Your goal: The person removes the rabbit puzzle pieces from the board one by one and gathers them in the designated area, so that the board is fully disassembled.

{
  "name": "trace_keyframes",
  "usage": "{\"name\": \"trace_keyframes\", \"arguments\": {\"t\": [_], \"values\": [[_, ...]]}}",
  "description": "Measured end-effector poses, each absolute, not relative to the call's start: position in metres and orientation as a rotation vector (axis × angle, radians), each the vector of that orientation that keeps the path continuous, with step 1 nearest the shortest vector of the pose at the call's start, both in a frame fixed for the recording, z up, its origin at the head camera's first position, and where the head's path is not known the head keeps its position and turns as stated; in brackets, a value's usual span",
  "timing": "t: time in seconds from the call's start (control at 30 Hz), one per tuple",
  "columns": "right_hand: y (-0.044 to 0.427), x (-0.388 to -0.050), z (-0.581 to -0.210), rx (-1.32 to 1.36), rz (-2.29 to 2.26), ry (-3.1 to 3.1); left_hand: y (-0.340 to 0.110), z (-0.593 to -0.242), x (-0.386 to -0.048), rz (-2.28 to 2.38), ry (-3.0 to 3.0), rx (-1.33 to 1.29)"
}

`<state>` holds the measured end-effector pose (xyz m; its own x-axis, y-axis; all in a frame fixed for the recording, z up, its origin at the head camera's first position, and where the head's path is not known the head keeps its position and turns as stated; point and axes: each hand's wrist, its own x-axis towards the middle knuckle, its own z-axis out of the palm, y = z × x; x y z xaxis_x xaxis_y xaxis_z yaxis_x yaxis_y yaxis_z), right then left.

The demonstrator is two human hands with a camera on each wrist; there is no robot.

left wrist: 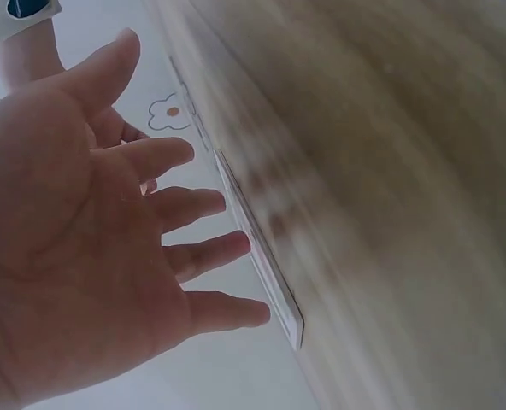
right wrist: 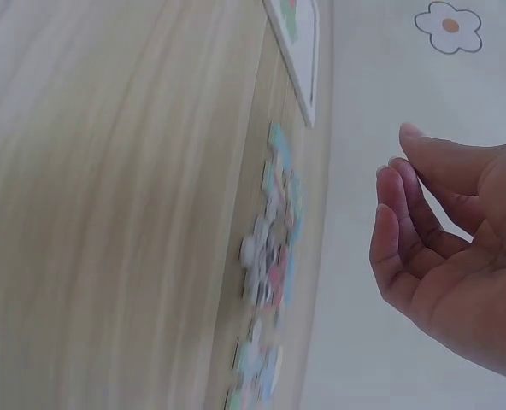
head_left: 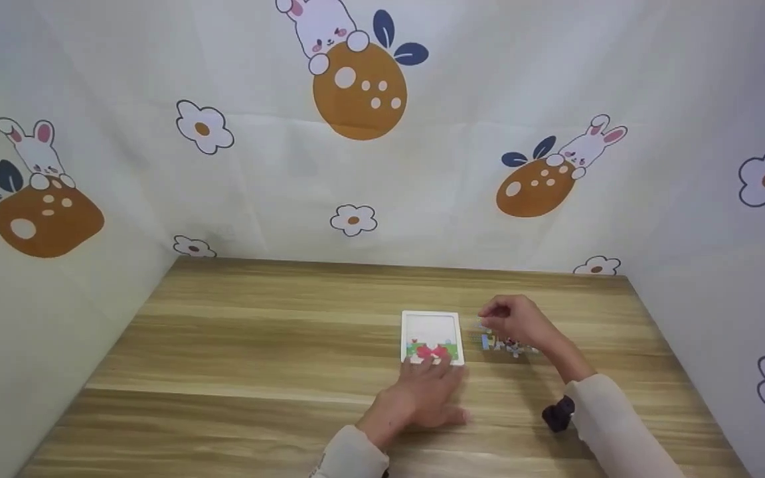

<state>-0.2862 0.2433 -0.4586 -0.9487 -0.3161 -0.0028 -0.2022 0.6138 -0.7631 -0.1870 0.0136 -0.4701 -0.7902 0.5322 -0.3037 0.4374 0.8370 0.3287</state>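
A white rectangular puzzle frame (head_left: pixel 404 332) lies on the wooden table, with green and red pieces along its lower part. My left hand (head_left: pixel 425 395) has its fingers spread at the frame's near edge; in the left wrist view the hand (left wrist: pixel 91 231) is palm-on with relaxed fingers beside the frame (left wrist: pixel 270 269). Over loose puzzle pieces (head_left: pixel 512 346) right of the frame is my right hand (head_left: pixel 522 322). In the right wrist view that hand (right wrist: pixel 467 239) has bent fingers near the thumb, nothing visible between them, apart from the pieces (right wrist: pixel 270 256).
The wooden tabletop (head_left: pixel 243 332) extends to the left of the frame. Behind and at both sides hangs a pale cloth (head_left: pixel 276 179) printed with rabbits, oranges and flowers. A dark object (head_left: pixel 558 414) sits by the right sleeve.
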Motion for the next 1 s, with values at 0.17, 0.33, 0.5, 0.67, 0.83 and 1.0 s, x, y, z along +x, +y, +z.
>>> {"name": "trace_keyframes", "arguments": {"t": [0.17,0.33,0.5,0.67,0.83,1.0], "values": [[0.227,-0.29,-0.458,-0.427,-1.231,2.707,0.011,-0.471,-0.189,0.349,2.59,0.707],[0.214,-0.295,-0.462,-0.452,-1.248,2.685,0.01,-0.471,-0.191,0.358,2.581,0.699],[0.202,-0.3,-0.469,-0.511,-1.288,2.635,0.009,-0.472,-0.192,0.374,2.572,0.699],[0.191,-0.303,-0.477,-0.553,-1.285,2.598,0.009,-0.472,-0.193,0.398,2.555,0.693],[0.181,-0.305,-0.484,-0.57,-1.27,2.569,0.01,-0.472,-0.194,0.347,2.584,0.698],[0.17,-0.307,-0.488,-0.607,-1.283,2.536,0.011,-0.472,-0.196,0.302,2.59,0.698]]}}
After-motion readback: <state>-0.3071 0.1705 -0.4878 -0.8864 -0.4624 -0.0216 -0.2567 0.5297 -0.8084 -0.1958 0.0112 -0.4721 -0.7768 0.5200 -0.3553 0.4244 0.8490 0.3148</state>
